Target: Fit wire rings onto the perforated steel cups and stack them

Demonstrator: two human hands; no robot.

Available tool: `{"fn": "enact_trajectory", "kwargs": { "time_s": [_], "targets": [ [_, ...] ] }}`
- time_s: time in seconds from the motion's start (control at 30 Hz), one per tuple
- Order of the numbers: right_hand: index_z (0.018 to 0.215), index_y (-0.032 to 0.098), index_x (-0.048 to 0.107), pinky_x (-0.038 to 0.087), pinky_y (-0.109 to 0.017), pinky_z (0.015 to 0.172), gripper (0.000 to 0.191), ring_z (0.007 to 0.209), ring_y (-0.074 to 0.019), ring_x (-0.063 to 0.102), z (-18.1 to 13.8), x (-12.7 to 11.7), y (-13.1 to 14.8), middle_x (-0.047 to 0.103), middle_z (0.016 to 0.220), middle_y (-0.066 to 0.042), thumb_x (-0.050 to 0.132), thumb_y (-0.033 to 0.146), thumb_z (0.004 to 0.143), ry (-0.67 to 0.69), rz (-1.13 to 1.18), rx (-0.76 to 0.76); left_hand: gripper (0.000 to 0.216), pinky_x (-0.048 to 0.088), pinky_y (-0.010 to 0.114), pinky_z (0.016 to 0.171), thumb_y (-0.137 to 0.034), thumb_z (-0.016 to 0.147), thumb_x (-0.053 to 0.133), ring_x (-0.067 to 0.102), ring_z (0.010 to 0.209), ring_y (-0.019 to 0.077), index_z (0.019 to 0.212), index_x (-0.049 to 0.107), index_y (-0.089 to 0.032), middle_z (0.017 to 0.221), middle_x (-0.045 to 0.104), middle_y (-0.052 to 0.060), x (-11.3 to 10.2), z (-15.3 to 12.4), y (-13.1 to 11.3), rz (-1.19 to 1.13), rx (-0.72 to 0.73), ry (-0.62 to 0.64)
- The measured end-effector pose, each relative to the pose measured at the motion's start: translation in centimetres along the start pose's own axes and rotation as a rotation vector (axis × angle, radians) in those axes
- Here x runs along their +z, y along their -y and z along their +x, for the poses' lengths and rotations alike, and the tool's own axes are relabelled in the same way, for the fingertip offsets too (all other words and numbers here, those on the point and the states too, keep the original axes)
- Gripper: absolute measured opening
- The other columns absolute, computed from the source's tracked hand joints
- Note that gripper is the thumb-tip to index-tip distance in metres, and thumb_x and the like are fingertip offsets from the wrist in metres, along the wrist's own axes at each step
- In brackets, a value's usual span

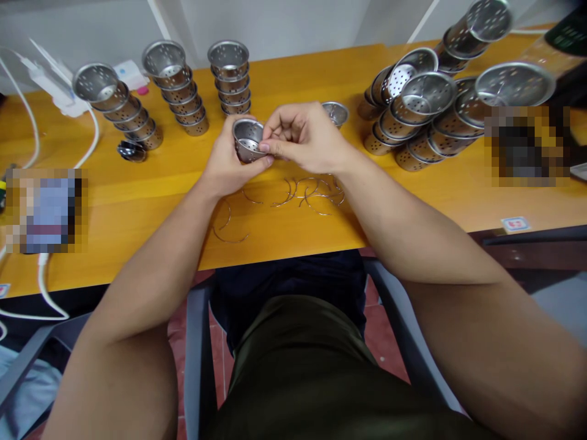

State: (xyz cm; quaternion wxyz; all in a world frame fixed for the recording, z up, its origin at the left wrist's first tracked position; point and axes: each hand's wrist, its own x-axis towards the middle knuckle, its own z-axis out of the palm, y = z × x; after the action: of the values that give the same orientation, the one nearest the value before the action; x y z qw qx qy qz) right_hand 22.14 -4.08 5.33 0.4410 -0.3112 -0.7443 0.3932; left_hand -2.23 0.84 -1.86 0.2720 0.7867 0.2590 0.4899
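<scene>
My left hand is wrapped round a small perforated steel strainer cup, held above the yellow table. My right hand is closed at the cup's rim, thumb and fingers pinched together on it; what they pinch, if anything, is too small to make out. Several thin curved wire handles lie loose on the table just below my hands. One more small strainer cup stands behind my right hand.
Three leaning stacks of strainer cups stand at the back left. A large heap of cups fills the back right. White cables and a plug strip lie at the left. A dark round part lies by the left stack.
</scene>
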Motion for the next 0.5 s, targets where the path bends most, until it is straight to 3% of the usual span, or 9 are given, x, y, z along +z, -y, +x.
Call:
{"fn": "enact_trajectory", "kwargs": {
  "time_s": [0.13,0.23,0.4,0.5],
  "targets": [
    [0.092,0.03,0.078,0.067,-0.04,0.071,0.064,0.074,-0.0222,0.07,-0.1,-0.3,0.3,0.07,0.074,0.001,0.109,0.085,0.083,-0.013,-0.003,0.016,0.1,0.07,0.062,0.11,-0.086,0.078,0.11,0.08,0.123,0.0367,0.152,0.064,-0.036,0.14,0.081,0.007,0.0,0.0,0.1,-0.007,0.005,0.022],
    [0.097,0.031,0.08,0.062,-0.038,0.066,0.061,0.071,-0.0217,0.067,-0.2,-0.4,0.3,0.067,0.072,0.001,0.101,0.088,0.091,-0.001,-0.025,0.027,0.096,0.068,0.062,0.116,-0.083,0.08,0.108,0.081,0.13,0.0402,0.151,0.064,-0.035,0.142,0.08,0.01,0.0,0.2,0.1,0.002,-0.009,0.015],
    [0.121,0.034,0.08,0.061,-0.039,0.07,0.046,0.078,-0.0232,0.067,-0.2,-0.3,-0.7,0.076,0.097,-0.004,0.095,0.072,0.102,-0.124,-0.133,-0.037,0.096,0.066,0.058,0.123,-0.082,0.082,0.108,0.081,0.137,0.0406,0.15,0.062,-0.035,0.146,0.078,0.011,-0.2,0.6,-0.1,0.031,-0.029,-0.054],
    [0.122,0.033,0.083,0.065,-0.042,0.08,0.031,0.088,-0.0254,0.069,-0.3,-0.4,-1.3,0.078,0.11,-0.007,0.089,0.06,0.107,-0.135,-0.269,-0.088,0.094,0.067,0.058,0.123,-0.083,0.083,0.108,0.081,0.137,0.0398,0.149,0.062,-0.035,0.147,0.079,0.011,-0.4,0.7,-0.2,0.066,-0.044,-0.073]
  ]
}}
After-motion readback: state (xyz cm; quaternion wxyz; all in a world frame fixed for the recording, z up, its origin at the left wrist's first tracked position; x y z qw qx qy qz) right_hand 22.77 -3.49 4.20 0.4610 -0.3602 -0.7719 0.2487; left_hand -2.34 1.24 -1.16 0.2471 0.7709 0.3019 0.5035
